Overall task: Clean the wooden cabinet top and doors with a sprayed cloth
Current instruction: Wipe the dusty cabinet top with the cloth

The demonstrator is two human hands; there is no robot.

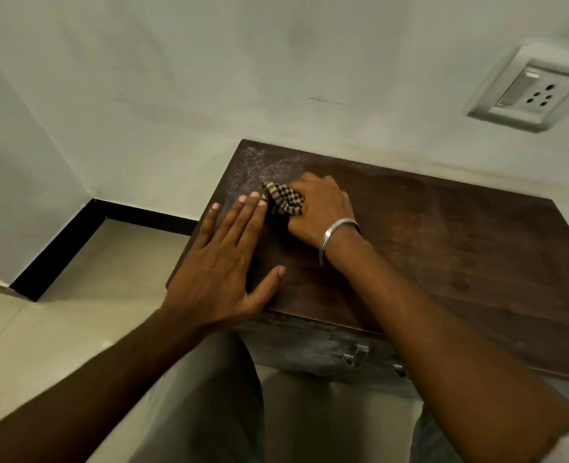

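A checked cloth (283, 202) is bunched under the right hand (320, 208), whose fingers are curled closed around it, and it is pressed on the far left part of the wooden cabinet top (443, 248). Pale dusty smears are seen on the wood just beyond the cloth. The left hand (223, 262) is laid flat and open on the top's left edge, nothing held, its fingertips just beside the cloth. A metal bangle (338, 235) is worn on the right wrist. Handles (356, 355) are visible on the cabinet front below.
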